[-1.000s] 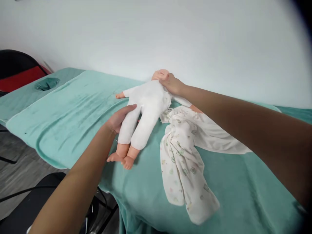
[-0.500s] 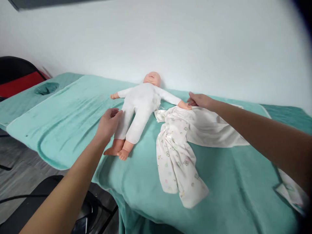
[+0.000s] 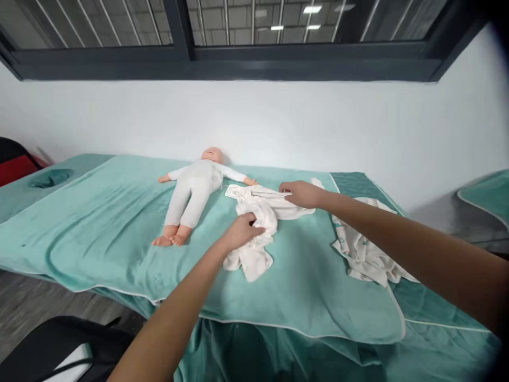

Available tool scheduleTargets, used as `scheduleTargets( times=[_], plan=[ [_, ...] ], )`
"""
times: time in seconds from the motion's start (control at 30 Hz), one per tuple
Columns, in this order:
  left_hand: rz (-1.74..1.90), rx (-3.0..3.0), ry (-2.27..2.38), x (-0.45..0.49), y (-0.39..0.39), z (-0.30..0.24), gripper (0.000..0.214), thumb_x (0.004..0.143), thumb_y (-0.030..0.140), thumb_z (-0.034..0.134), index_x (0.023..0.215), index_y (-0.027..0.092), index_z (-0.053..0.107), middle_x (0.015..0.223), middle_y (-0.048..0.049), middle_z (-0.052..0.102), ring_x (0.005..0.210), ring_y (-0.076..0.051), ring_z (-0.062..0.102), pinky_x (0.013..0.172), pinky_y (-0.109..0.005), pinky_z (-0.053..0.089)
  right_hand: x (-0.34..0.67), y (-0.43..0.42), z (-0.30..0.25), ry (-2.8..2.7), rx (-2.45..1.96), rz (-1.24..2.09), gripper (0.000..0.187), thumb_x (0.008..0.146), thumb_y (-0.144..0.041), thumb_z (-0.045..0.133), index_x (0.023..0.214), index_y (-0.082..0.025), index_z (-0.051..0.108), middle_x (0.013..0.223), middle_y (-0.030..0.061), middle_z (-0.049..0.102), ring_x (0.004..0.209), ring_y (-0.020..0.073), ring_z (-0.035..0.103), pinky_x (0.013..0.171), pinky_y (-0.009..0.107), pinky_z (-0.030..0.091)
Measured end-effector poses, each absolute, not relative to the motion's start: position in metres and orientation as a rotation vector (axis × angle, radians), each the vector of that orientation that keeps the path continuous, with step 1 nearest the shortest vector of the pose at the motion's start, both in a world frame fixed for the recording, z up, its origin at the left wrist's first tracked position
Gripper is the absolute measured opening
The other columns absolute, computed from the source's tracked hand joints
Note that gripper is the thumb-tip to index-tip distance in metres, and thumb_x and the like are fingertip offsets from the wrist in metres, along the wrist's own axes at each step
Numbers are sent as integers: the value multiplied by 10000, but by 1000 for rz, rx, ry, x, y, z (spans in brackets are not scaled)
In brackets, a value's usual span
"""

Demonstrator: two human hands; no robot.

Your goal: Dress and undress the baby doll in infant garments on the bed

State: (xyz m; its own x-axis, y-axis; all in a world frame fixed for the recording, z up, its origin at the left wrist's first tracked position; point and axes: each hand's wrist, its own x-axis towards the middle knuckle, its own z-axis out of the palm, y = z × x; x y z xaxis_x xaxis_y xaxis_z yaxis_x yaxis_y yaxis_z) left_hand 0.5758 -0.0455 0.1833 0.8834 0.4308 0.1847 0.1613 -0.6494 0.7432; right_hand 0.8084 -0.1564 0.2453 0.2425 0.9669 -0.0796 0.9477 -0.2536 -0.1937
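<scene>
Left hand (image 3: 239,232) and right hand (image 3: 303,194) at rumpled white garment (image 3: 267,213); doll (image 3: 198,178) (supine, arms outspread) alongside, on green sheet (image 3: 318,276).

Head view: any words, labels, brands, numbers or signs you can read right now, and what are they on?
None: no readable text shows anywhere.
White garment at both hands: no lettering can be made out.
Doll: no writing shows.
Bundled cloth at right: small coloured marks, too blurred to tell whether any are letters.
</scene>
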Motion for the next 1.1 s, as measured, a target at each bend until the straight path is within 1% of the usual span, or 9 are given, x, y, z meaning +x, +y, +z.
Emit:
scheduleTargets(
  times=[0.2, 0.33, 0.4, 0.47, 0.57, 0.8, 0.9, 1.0, 1.1],
  plan=[
    [880, 2525, 101, 577, -89, 217, 116, 802, 92, 549, 830, 192, 600, 1109, -76, 575, 1090, -214, 527, 963, -380, 454, 753, -221, 297, -1821, -1894, 531, 252, 845, -276, 541, 1069, -242, 652, 1111, 9, 693, 953, 177, 611, 830, 279, 437],
    [918, 2324, -15, 583, -94, 235, 477, 762, 190, 696, 1198, 201, 504, 1418, -142, 421, 1312, -243, 451, 1059, -388, 425, 729, -256, 325, -1758, -1790, 578, 263, 861, -310, 556, 1088, -249, 675, 1169, 24, 672, 993, 189, 601, 852, 299, 436],
    [705, 2370, -132, 587, -99, 247, 502, 782, 274, 706, 1235, 215, 496, 1367, -119, 506, 1237, -236, 528, 996, -361, 466, 721, -268, 333, -1756, -1756, 614, 261, 890, -326, 521, 1081, -254, 685, 1170, 31, 667, 1007, 195, 601, 860, 312, 441],
    [510, 2546, -202, 589, -106, 258, 275, 830, 303, 650, 1084, 218, 589, 1112, -61, 646, 1057, -225, 608, 905, -346, 487, 716, -276, 334, -1769, -1743, 622, 264, 910, -320, 487, 1073, -251, 684, 1134, 38, 669, 988, 196, 601, 855, 321, 446],
    [603, 2886, -197, 588, -113, 268, 45, 836, 226, 597, 856, 194, 622, 843, -43, 656, 916, -232, 608, 890, -374, 454, 711, -286, 328, -1811, -1757, 542, 229, 916, -303, 479, 1026, -234, 668, 1077, 47, 663, 945, 193, 592, 838, 324, 439],
    [993, 3118, 138, 565, -105, 269, 312, 887, 167, 494, 1148, 232, 653, 829, -51, 682, 756, -214, 619, 701, -353, 420, 716, -306, 294, -1317, -2126, 503, 348, 890, -552, 557, 1066, -255, 600, 807, -3, 648, 655, 169, 547, 610, 290, 406],
    [994, 2927, 342, 559, -111, 272, 379, 858, 154, 505, 1202, 241, 635, 943, -51, 718, 775, -206, 648, 670, -326, 434, 709, -295, 262, -1223, -2008, 574, 432, 873, -555, 584, 1150, -224, 595, 993, 41, 694, 852, 224, 629, 764, 344, 479],
    [1042, 2537, 403, 555, -123, 276, 446, 833, 106, 500, 1247, 243, 591, 1128, -38, 709, 948, -199, 664, 784, -307, 488, 687, -271, 229, -1107, -1763, 675, 486, 887, -560, 556, 1200, -194, 620, 1144, 74, 696, 1081, 284, 627, 957, 413, 475],
    [822, 2278, 281, 546, -126, 280, 377, 869, 168, 545, 1234, 247, 598, 1079, -23, 705, 912, -173, 662, 816, -299, 518, 663, -244, 208, -898, -1546, 740, 472, 889, -536, 540, 1232, -227, 637, 1200, 58, 693, 1160, 291, 617, 1033, 444, 463]
  ],
)
